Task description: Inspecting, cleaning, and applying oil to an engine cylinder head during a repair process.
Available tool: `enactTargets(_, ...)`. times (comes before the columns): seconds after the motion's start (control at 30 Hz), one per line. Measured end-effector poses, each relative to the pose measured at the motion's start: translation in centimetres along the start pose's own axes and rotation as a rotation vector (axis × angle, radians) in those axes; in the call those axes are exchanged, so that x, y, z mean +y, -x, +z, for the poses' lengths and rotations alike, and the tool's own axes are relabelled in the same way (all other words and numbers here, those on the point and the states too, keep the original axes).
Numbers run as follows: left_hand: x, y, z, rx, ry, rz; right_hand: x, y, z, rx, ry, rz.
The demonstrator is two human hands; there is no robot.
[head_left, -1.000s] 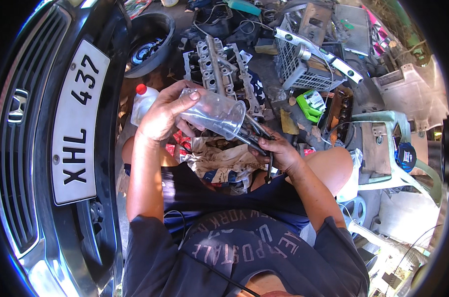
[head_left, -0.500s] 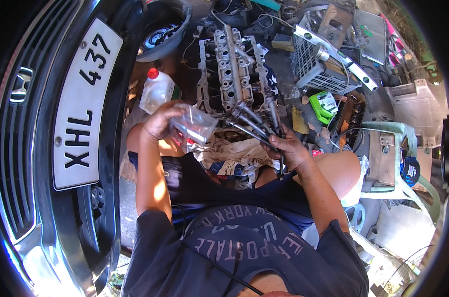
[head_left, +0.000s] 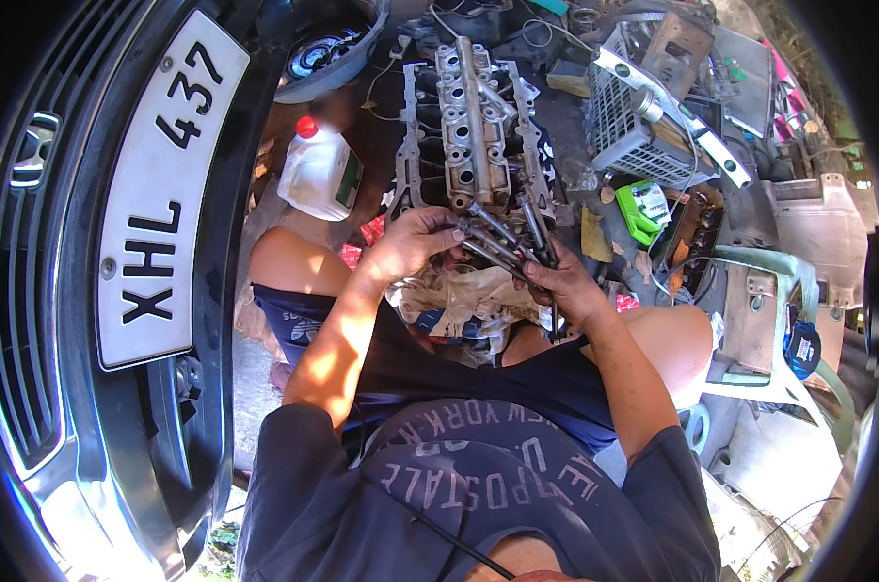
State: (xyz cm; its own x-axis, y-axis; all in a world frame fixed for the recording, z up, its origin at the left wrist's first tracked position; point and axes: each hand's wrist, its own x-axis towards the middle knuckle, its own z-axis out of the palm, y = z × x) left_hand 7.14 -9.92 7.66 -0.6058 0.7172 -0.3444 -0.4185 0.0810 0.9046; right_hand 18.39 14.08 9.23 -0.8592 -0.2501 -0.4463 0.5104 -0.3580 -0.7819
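My right hand is closed round a bundle of several long, dark metal bolts, which fan out toward the upper left. At their left ends, my left hand has its thumb and fingers pinched together on one bolt; the fingertips partly cover it. Just beyond both hands lies a metal cylinder head, with a row of round openings along its middle. Beneath the hands, between my legs, is a crumpled, stained cream cloth.
A white jug with a red cap stands at the left, beside a car's front bumper. Far left is a round tub. On the right are a grey crate, a green box and a pale green chair frame.
My left hand has moved right to the bolts. The clear plastic packet it held is no longer visible. My right hand still holds the bolts in nearly the same place.
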Motion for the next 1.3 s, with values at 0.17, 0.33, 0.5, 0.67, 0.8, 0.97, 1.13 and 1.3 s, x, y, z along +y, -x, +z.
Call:
enactTargets(0.17,2.9,1.5,-2.3,0.193,-0.247,0.159,0.7,-1.0,-1.1,0.128,0.086,-0.099)
enactTargets(0.33,4.8,-0.2,-3.4,0.486,-0.808,0.370,-0.3,-1.0,-1.1,0.196,0.044,-0.178)
enactTargets(0.5,4.9,-2.1,-1.9,0.451,-1.221,0.487,-1.1,-0.8,-0.5,0.219,-0.013,-0.180)
enactTargets(0.67,5.0,-3.1,-0.4,0.340,-1.367,0.431,-1.6,-0.6,-0.7,0.168,-0.040,-0.241)
enactTargets(0.8,5.2,-3.8,0.9,0.296,-1.417,0.391,-1.9,-0.5,-0.7,0.168,-0.055,-0.258)
enactTargets(0.97,4.8,-5.0,0.2,0.396,-1.456,0.222,-2.5,-0.3,-0.4,0.207,-0.075,-0.289)
enactTargets(1.13,3.7,-6.2,1.2,0.244,-1.666,0.041,-2.2,-0.5,-0.8,0.187,-0.101,-0.292)
enactTargets(1.3,1.2,-7.4,-0.5,0.124,-1.708,0.143,-2.5,-0.3,-0.5,0.184,-0.119,-0.283)
